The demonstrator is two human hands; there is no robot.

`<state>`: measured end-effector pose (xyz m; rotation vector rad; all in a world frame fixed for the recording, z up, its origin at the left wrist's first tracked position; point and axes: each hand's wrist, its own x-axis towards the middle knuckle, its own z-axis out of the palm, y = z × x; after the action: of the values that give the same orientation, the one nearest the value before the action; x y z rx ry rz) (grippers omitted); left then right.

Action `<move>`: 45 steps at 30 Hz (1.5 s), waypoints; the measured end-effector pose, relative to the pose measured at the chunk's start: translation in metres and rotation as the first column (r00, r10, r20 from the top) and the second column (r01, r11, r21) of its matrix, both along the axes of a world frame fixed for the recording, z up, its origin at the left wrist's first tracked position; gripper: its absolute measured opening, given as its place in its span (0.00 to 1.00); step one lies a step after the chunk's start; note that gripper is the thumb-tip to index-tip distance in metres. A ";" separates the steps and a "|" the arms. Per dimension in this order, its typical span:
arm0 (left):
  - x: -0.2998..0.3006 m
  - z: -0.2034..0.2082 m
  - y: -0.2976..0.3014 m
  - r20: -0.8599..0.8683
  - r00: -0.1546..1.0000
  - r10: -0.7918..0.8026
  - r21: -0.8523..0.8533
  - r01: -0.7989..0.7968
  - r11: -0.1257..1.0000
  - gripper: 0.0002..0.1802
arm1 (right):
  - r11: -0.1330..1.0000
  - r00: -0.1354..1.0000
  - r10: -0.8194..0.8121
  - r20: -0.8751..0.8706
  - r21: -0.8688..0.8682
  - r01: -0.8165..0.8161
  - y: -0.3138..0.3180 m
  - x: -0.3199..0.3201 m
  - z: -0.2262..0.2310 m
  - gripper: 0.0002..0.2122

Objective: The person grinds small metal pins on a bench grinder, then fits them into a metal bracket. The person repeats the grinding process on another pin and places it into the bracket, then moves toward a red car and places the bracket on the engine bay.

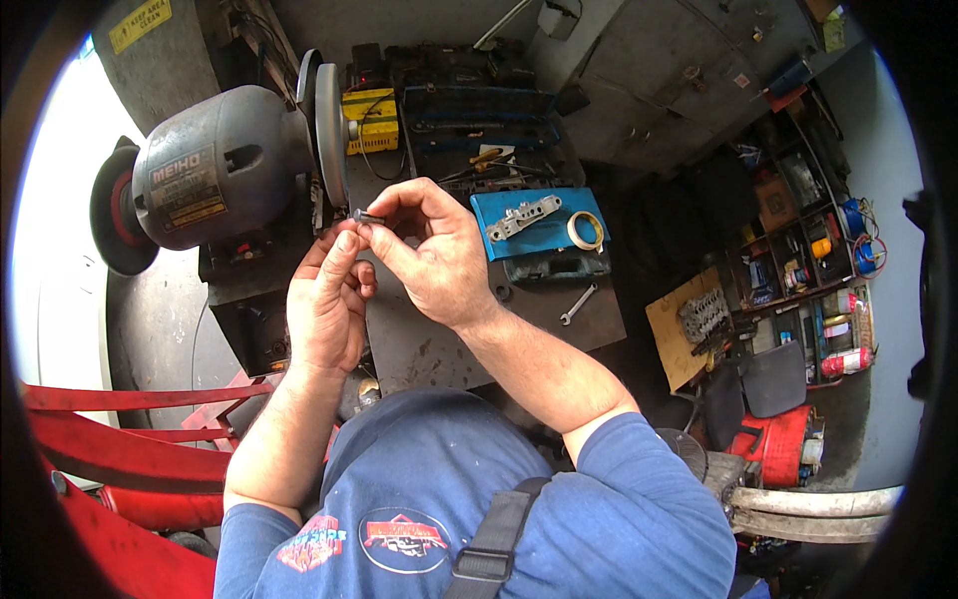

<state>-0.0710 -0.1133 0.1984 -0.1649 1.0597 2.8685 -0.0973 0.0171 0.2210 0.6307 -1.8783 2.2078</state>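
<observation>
My right hand (439,255) pinches a dark pin (368,217), long axis crosswise near desk's (449,354) left edge, left hand (329,304) curled at its left end, grip unclear.

a flat, bright blue panel (539,248) on the dark grey workbench (429,349) bears a silvery, perforated metal bracket (521,219) and a cream-coloured tape ring (573,234). near it lies a slim silver metal spanner (579,306). a yellow, box-shaped device (374,137) sits farther back; rightward, a brown cardboard sheet (669,347) carries a grey, lumpy metal part (705,314).
</observation>
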 end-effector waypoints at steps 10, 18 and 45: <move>0.011 -0.007 0.006 -0.117 0.990 0.080 -0.100 -0.092 0.991 0.13 | 0.970 0.975 -0.089 -0.203 0.206 0.131 0.011 0.018 0.000 0.08; 0.000 -0.024 0.001 -0.006 0.992 0.126 -0.196 -0.125 0.973 0.15 | 0.996 0.968 0.072 0.241 0.033 -0.082 0.008 0.011 -0.011 0.08; -0.025 -0.033 0.000 0.130 0.990 0.058 0.082 -0.069 0.994 0.12 | 0.936 0.994 -0.097 0.058 0.345 0.071 -0.002 -0.024 -0.014 0.06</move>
<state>-0.0965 -0.1132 0.1652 -0.3776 0.9220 2.9071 -0.1212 0.0147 0.2073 0.5122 -2.3076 1.8898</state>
